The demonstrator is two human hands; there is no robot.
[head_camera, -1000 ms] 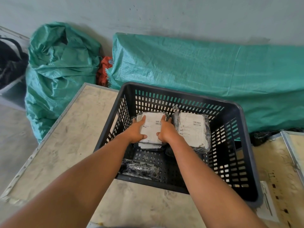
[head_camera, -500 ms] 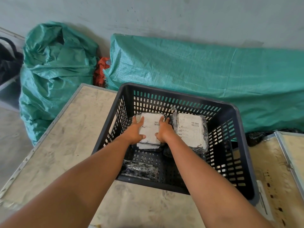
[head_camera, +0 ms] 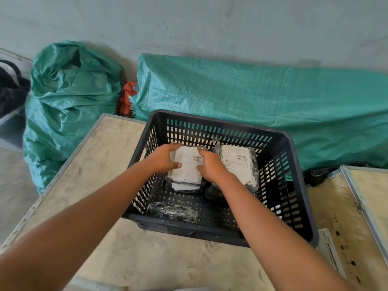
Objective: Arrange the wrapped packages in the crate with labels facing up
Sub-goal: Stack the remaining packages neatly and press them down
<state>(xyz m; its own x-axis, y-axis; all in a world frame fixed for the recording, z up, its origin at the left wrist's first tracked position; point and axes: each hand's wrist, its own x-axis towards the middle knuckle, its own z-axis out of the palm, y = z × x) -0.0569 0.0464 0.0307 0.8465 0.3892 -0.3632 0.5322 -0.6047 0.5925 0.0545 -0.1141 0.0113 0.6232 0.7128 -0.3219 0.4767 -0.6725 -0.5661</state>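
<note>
A dark slotted crate (head_camera: 298,185) stands on a pale table. Inside, at the far left, a wrapped package (head_camera: 188,164) lies label up on top of another package. My left hand (head_camera: 163,159) grips its left side and my right hand (head_camera: 211,166) grips its right side. A second wrapped package (head_camera: 239,162) sits beside it on the right, white label up. A small dark wrapped package (head_camera: 172,212) lies near the crate's front wall with no label showing.
The pale table (head_camera: 100,164) has a metal edge on the left. Two green woven sacks (head_camera: 69,106) (head_camera: 262,97) lean against the wall behind. Another metal-edged board (head_camera: 357,206) lies to the right, with a white paper (head_camera: 329,248) beside the crate.
My hands have shifted on the left package, fingers now curling over its far edge and sides. The packages in the crate stay where they were.
</note>
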